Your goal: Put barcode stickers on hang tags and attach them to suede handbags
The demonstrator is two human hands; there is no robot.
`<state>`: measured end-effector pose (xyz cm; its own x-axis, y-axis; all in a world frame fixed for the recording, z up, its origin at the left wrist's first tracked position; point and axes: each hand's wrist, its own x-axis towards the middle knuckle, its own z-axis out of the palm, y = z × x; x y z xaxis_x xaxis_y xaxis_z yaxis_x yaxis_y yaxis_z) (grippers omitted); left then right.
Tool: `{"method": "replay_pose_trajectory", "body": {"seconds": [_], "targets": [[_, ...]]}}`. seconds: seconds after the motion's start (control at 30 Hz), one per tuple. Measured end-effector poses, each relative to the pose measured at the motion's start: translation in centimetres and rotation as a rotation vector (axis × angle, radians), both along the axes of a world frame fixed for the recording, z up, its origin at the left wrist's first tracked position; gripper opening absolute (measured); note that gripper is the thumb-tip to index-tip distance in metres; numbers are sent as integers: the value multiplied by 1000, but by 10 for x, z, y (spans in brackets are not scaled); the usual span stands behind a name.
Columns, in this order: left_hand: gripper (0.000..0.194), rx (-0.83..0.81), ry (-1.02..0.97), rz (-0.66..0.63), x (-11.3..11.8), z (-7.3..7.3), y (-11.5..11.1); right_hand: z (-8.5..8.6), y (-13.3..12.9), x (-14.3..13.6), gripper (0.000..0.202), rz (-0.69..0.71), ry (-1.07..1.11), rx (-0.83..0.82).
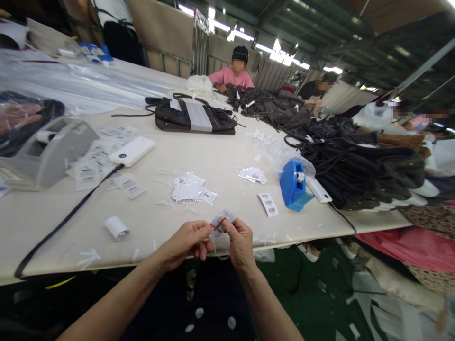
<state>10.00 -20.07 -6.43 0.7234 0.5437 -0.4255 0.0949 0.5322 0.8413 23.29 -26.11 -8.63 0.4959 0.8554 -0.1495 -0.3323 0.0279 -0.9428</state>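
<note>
At the table's near edge, my left hand [192, 241] pinches the left side of a small clear packet [223, 216] with printing on it. My right hand [241, 239] holds the packet's right side between thumb and fingers. Just beyond them lies a pile of white tags [188, 187] in clear wrapping. A smaller tag pile [253, 174] sits further right, with a barcode label sheet [268, 204] near it. The blue tape dispenser [294, 185] stands right of the label sheet. A curled white paper roll [116, 228] rests left of my hands.
A dark bag [195, 115] lies across the table. Dark bags are heaped [366, 166] at the right. At left are a grey dispenser [50, 151], a white power bank [132, 151] with a black cable and barcode labels [129, 185]. A person in pink [229, 76] sits opposite.
</note>
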Motion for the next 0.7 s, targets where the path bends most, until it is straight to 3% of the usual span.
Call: {"method": "replay_pose_trajectory", "body": {"seconds": [0.13,0.27,0.37,0.43,0.53,0.7], "targets": [[48,-402,-63,-60,-3,-8,3,3,-4,4,14,110,-69,74],[18,-546,-139,38,-2,-11,1,11,-8,12,8,267,-241,193],[19,-418,-163,155,0,-8,1,9,-8,17,14,301,-262,175],[27,-250,-127,309,1,-8,1,3,-8,19,26,202,-185,95],[37,-18,-61,499,0,-11,2,-7,-7,18,26,12,-52,-40],[36,222,28,526,-2,-18,-2,-10,-7,10,24,32,20,-81]]}}
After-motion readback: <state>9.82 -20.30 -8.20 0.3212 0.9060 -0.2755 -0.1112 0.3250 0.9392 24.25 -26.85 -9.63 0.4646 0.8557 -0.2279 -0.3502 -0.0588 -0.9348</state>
